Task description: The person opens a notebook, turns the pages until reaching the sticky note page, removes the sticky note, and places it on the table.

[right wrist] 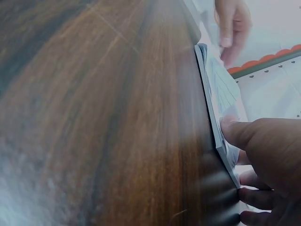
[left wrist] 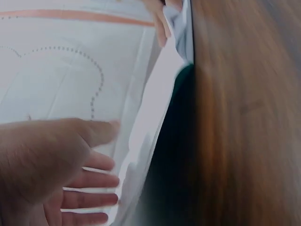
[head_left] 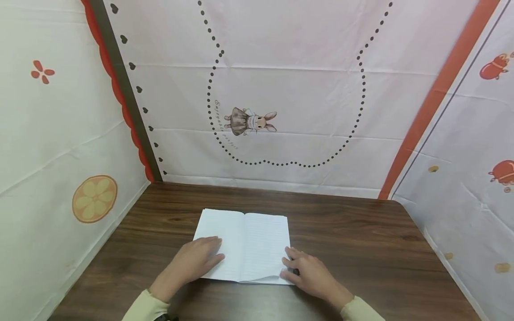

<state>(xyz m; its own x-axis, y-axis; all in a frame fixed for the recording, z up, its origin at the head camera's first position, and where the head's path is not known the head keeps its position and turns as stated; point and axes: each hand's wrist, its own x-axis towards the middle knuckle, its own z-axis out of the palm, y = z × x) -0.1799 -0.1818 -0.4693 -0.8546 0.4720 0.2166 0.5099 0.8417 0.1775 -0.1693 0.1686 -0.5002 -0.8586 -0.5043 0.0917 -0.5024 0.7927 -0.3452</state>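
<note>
An open notebook [head_left: 263,240] with lined white pages lies on the wooden table. My left hand [head_left: 198,258] rests on its left page, fingers straight and thumb spread apart; the left wrist view shows the same hand [left wrist: 61,174] over the white paper. At the lower right corner is my right hand [head_left: 311,272], its thumb and fingers on a page [head_left: 263,279] whose bottom edge curls up. In the right wrist view the thumb [right wrist: 235,131] presses on the page near the corner, while the other fingers reach along the notebook's outer edge.
Dark brown wood table [head_left: 361,240] extends on both sides of the notebook. Behind it hangs a white printed cloth [head_left: 301,102] with a rabbit figure, and similar cloths enclose the left and right sides.
</note>
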